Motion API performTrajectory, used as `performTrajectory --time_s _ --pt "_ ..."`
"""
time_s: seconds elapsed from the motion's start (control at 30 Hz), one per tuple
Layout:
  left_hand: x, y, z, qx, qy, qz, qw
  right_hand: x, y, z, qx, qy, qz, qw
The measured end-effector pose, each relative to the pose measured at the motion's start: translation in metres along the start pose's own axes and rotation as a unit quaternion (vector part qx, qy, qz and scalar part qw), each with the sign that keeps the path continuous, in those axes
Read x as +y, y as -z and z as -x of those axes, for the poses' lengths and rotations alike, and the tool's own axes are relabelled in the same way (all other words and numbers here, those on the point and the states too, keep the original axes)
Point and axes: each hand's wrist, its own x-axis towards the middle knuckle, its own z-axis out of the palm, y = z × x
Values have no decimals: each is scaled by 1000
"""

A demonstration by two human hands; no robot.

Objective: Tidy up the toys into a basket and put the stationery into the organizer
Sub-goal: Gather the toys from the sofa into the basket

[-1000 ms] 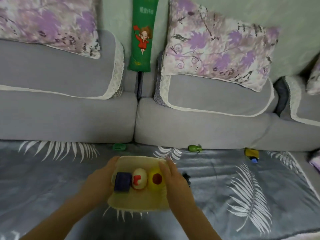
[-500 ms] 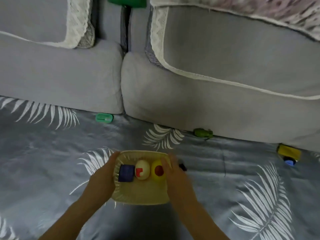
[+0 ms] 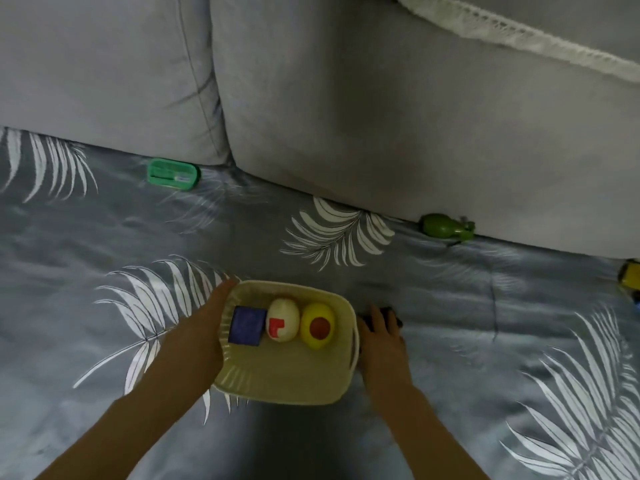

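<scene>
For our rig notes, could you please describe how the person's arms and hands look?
The left forearm and right forearm are bare to the frame's edge, no sleeves showing. The left hand and right hand wear no gloves; no watch, bracelet or ring is visible.

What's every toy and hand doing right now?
Basket: upright, three toys inside.
Blue block: in basket.
White egg: in basket.
Yellow egg: in basket.
Green organizer: upright by sofa.
Green toy: loose by sofa.
Left hand: touching basket's side.
Right hand: on dark thing, grip unclear.
</scene>
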Motion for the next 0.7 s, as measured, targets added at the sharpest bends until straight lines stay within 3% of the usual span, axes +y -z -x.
performTrajectory --time_s 0.03,0.07,0.13,0.23,0.33,0.4,0.47,0.57,0.63,0.7 --pt "-9 9 1 19 -29 -53 998 2 -11 -4 -15 11 12 1000" --pt "-11 13 5 -24 -37 -47 998 -2 -12 -5 -22 26 7 999" --pt "-13 14 12 -60 -107 -182 976 -2 -8 -13 16 44 -33 998" --pt "-27 23 9 -73 -117 -243 960 -3 33 -10 123 17 -115 986" --pt "-19 26 13 -84 -91 -298 946 -26 90 13 275 62 -147 948" --pt "-19 32 11 -97 -112 -367 919 -50 117 34 321 130 -170 922" --pt "-14 37 17 -94 -140 -385 907 -77 125 56 296 206 -200 911" --pt "-2 55 20 -88 -92 -295 947 -105 99 76 169 275 -207 924" --pt "-2 69 18 -100 -119 -342 927 -121 73 78 50 274 -199 940" --pt "-8 81 17 -94 -145 -418 892 -129 52 77 -16 274 -162 948"
